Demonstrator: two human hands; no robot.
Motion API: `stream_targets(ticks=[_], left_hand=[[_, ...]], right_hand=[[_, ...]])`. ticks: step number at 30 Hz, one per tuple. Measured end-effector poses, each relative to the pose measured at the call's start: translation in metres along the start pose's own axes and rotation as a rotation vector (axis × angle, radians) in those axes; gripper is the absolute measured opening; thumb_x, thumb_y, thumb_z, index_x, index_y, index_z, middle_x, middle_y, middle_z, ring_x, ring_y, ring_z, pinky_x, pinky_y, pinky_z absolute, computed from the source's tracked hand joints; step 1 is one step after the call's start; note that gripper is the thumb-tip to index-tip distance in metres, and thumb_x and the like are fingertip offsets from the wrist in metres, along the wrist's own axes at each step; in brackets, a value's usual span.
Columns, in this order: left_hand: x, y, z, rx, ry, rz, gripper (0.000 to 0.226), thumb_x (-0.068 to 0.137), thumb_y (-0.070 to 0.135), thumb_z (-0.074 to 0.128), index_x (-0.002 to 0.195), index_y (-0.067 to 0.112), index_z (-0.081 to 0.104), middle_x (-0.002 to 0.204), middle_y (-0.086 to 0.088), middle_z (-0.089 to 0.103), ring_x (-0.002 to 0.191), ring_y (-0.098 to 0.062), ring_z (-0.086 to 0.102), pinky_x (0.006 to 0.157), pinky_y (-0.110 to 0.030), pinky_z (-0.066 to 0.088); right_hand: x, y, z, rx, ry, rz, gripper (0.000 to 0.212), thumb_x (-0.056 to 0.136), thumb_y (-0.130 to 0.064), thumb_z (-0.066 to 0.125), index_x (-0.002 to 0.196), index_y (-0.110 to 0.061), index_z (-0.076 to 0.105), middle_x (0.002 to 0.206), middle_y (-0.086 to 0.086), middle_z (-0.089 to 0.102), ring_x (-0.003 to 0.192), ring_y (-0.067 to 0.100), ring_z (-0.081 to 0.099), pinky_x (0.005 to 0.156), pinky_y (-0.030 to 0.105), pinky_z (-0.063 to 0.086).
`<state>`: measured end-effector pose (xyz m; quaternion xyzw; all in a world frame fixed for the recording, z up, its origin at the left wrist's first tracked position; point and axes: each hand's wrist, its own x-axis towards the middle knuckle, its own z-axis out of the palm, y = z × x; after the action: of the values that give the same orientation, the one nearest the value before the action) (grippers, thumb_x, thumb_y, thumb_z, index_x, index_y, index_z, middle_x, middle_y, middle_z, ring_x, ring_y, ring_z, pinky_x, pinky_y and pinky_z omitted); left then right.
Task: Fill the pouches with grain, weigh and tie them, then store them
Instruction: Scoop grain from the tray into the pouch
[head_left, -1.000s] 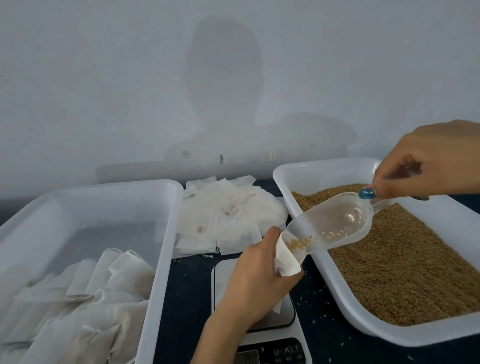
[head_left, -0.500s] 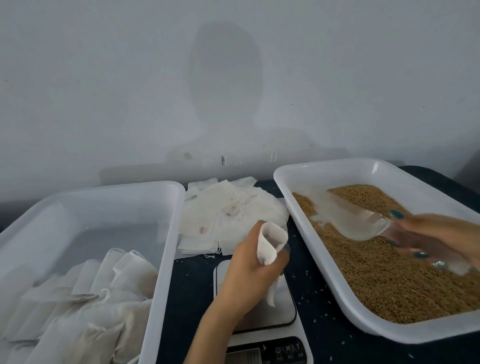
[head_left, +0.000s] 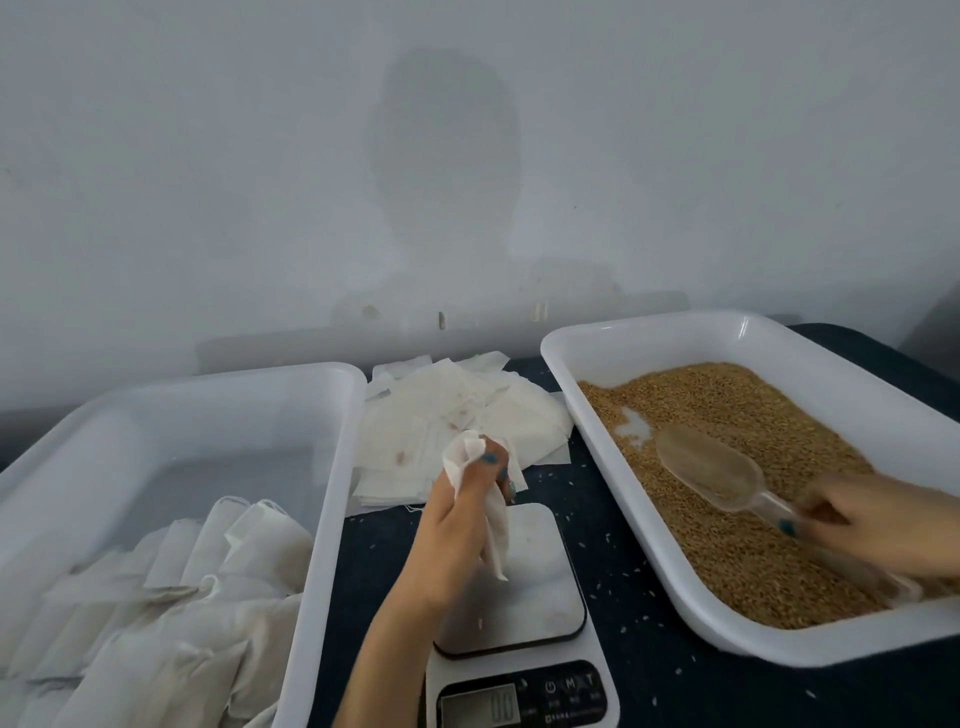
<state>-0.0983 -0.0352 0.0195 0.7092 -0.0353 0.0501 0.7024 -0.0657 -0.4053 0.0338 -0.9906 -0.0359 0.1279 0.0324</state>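
Observation:
My left hand grips a white cloth pouch by its neck, above the far edge of the kitchen scale. The pouch hangs down from my fist, its mouth bunched above my fingers. My right hand holds the handle of a clear plastic scoop, which lies on the brown grain in the white tray on the right. A pile of flat empty pouches lies behind the scale.
A white tray on the left holds several filled, tied pouches at its near end. The scale's display is lit. Loose grains are scattered over the dark table. A grey wall rises right behind the trays.
The scoop left the pouch's mouth and went down onto the grain in the right tray. My left hand turned and closed round the pouch's neck, drawing it left above the scale.

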Motion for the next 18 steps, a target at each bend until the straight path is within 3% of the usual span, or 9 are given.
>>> stream_targets(ticks=[2, 4, 7, 9, 11, 14, 16, 18], left_hand=[[0.001, -0.004, -0.001, 0.185, 0.037, 0.094, 0.041, 0.092, 0.062, 0.046, 0.085, 0.021, 0.05, 0.073, 0.011, 0.051, 0.066, -0.006, 0.047, 0.062, -0.02, 0.046], [0.001, -0.003, -0.001, 0.446, 0.063, 0.22, 0.044, 0.087, 0.068, 0.036, 0.086, 0.025, 0.043, 0.079, 0.008, 0.049, 0.071, -0.01, 0.046, 0.07, -0.028, 0.045], [-0.002, 0.003, -0.002, 0.698, 0.076, 0.297, 0.07, 0.073, 0.093, 0.017, 0.091, 0.028, 0.037, 0.093, 0.011, 0.042, 0.089, -0.005, 0.043, 0.08, -0.02, 0.04], [-0.004, 0.006, -0.003, 0.674, 0.036, 0.269, 0.079, 0.068, 0.097, 0.007, 0.093, 0.028, 0.035, 0.095, 0.011, 0.037, 0.095, -0.004, 0.04, 0.087, -0.02, 0.036], [-0.007, 0.008, -0.005, 0.507, 0.011, 0.193, 0.07, 0.072, 0.093, 0.008, 0.089, 0.03, 0.035, 0.091, 0.008, 0.037, 0.09, -0.009, 0.04, 0.088, -0.025, 0.037], [-0.01, 0.009, -0.007, 0.302, 0.044, 0.093, 0.042, 0.082, 0.066, 0.024, 0.088, 0.027, 0.039, 0.092, -0.002, 0.043, 0.087, -0.017, 0.045, 0.079, -0.036, 0.044], [-0.012, 0.01, -0.008, 0.251, 0.059, 0.058, 0.025, 0.083, 0.047, 0.03, 0.088, 0.026, 0.042, 0.091, 0.0, 0.047, 0.083, -0.014, 0.047, 0.072, -0.029, 0.043], [-0.012, 0.007, -0.01, 0.205, 0.066, 0.039, 0.019, 0.088, 0.039, 0.034, 0.087, 0.022, 0.043, 0.083, 0.006, 0.05, 0.073, -0.008, 0.046, 0.068, -0.027, 0.043]], right_hand=[[-0.009, -0.023, -0.014, -0.118, 0.263, -0.118, 0.075, 0.066, -0.09, 0.025, 0.117, -0.041, 0.05, 0.108, -0.015, 0.058, 0.093, 0.0, 0.054, 0.078, 0.019, 0.052], [-0.026, -0.062, -0.024, -0.044, 0.436, -0.281, 0.043, 0.076, -0.064, 0.046, 0.118, -0.056, 0.039, 0.117, -0.026, 0.054, 0.098, -0.007, 0.05, 0.082, 0.014, 0.046], [-0.055, -0.133, -0.029, 0.248, 0.408, -0.475, 0.036, 0.078, -0.072, 0.044, 0.112, -0.062, 0.043, 0.111, -0.041, 0.05, 0.104, -0.019, 0.05, 0.074, 0.005, 0.045], [-0.066, -0.172, -0.015, 0.297, 0.423, -0.548, 0.052, 0.08, -0.077, 0.042, 0.128, -0.058, 0.034, 0.115, -0.047, 0.041, 0.109, -0.027, 0.042, 0.081, 0.003, 0.041], [-0.064, -0.205, 0.006, 0.404, 0.37, -0.566, 0.065, 0.085, -0.067, 0.049, 0.14, -0.052, 0.02, 0.129, -0.043, 0.036, 0.111, -0.027, 0.038, 0.089, 0.0, 0.034], [-0.046, -0.236, 0.026, 0.591, 0.391, -0.505, 0.065, 0.095, -0.046, 0.058, 0.147, -0.037, 0.022, 0.132, -0.023, 0.052, 0.117, -0.006, 0.052, 0.095, 0.011, 0.044], [-0.034, -0.245, 0.033, 0.704, 0.418, -0.456, 0.04, 0.098, -0.043, 0.054, 0.133, -0.029, 0.042, 0.115, -0.014, 0.064, 0.105, 0.005, 0.062, 0.087, 0.026, 0.053], [-0.026, -0.248, 0.039, 0.731, 0.475, -0.447, 0.024, 0.099, -0.047, 0.046, 0.104, -0.025, 0.055, 0.094, -0.01, 0.066, 0.088, 0.009, 0.064, 0.076, 0.034, 0.054]])
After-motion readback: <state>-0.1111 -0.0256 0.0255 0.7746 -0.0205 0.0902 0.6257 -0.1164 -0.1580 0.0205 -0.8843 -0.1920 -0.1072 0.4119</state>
